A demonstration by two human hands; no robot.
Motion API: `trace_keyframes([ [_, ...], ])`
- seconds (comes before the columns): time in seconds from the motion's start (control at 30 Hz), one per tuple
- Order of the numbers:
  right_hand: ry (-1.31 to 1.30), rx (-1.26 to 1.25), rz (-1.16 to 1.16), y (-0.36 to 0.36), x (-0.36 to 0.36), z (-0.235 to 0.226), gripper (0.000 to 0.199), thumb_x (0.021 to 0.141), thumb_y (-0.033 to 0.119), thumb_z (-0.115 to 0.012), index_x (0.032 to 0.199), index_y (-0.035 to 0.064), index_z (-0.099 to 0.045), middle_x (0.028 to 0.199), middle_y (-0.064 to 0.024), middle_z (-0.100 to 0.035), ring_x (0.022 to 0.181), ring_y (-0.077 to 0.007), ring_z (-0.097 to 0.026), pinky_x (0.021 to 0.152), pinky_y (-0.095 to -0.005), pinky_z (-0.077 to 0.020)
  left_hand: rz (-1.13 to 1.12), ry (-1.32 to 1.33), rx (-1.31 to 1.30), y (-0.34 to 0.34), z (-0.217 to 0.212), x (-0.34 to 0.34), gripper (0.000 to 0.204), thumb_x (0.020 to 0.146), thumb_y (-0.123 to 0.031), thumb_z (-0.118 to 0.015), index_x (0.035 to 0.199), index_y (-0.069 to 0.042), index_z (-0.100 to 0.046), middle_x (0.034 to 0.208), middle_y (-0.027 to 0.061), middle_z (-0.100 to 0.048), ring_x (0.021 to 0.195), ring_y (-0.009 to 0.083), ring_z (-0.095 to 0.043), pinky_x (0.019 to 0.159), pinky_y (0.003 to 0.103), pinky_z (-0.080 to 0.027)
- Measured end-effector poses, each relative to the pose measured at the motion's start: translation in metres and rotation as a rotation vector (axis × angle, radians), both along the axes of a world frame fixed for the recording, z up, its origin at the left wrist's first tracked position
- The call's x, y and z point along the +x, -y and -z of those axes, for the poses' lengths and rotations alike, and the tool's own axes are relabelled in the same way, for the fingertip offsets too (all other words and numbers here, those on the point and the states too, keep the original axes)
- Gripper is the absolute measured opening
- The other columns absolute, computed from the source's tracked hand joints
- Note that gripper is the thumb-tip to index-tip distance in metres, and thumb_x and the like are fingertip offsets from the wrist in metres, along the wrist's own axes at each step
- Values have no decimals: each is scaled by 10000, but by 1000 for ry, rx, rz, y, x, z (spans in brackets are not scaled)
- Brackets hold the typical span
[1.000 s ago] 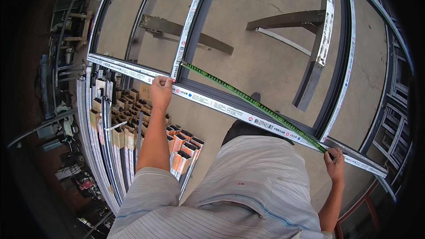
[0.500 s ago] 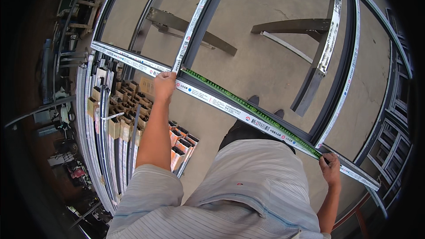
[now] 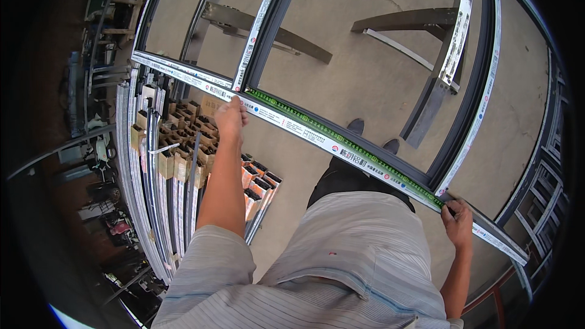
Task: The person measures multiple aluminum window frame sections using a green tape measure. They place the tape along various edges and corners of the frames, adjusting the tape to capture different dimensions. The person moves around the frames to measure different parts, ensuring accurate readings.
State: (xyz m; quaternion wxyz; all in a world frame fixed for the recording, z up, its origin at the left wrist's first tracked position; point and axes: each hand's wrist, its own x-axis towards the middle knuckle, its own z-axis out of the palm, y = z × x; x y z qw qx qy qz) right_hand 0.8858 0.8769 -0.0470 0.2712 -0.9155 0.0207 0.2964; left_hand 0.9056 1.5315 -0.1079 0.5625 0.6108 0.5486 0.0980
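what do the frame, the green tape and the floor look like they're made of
Frame: probably metal, perhaps aluminium; smooth dark grey bars, partly covered by printed white film.
Green tape: likely thin coated metal, judging by its straight run, though plastic is possible.
Floor: seemingly concrete, dull grey-brown with fine cracks.

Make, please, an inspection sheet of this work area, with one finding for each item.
Surface: grey floor with fine cracks, below the frame.
Job's things: dark frame with white strips; green tape stretched along its near side.
Clutter: long bars and brown cartons at left.
Hands: left hand at the frame, by the tape's left end; right hand holding the tape's right end.
Cables: nothing seen.
Surroundings: more frames at right; far left too dark.
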Motion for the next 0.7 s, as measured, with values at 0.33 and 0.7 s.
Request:
trace_keyframes([
  [0.33,-119,-23,-43,-6,12,-8,160,912,128,-756,969,-21,-768,909,-197,-669,881,-379,-655,804,-455,-522,191,-118,-131,79,-1,-5,418,1074,-416,-726,937,-22,-692,716,21,-635,544,77,-509,492,253,-407],
  [0.7,-202,13,-50,-6,20,-10,143,924,103,-743,965,-33,-753,878,-181,-663,775,-303,-650,738,-413,-508,270,-93,-164,84,2,6,313,1048,-263,-749,829,-58,-660,685,19,-630,525,72,-489,470,255,-352],
])
